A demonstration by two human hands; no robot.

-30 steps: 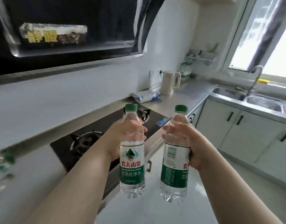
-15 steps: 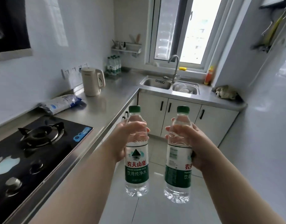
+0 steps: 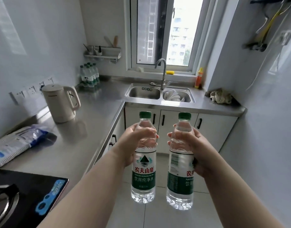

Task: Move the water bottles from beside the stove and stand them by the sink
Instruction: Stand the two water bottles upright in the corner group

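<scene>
I carry two clear water bottles with green caps and green-and-white labels, both upright in the air over the floor. My left hand point(image 3: 133, 142) grips the left bottle point(image 3: 143, 175) round its upper half. My right hand point(image 3: 190, 145) grips the right bottle point(image 3: 180, 178) the same way. The steel double sink point(image 3: 143, 92) with its tall tap point(image 3: 162, 74) lies ahead under the window. Several like bottles point(image 3: 89, 76) stand in the counter's back left corner, left of the sink. The black stove point(image 3: 26, 198) is at the lower left.
A cream kettle point(image 3: 60, 102) and a blue-and-white bag point(image 3: 14, 145) sit on the steel counter point(image 3: 85, 129) to the left. White cloth lies in the right basin point(image 3: 174, 97). An orange bottle point(image 3: 199, 78) and a crumpled rag point(image 3: 221, 97) are right of the sink.
My view has swung from the stove and hood round toward the sink and moved closer to it. Both hands still hold their bottles upright in front of me.
</scene>
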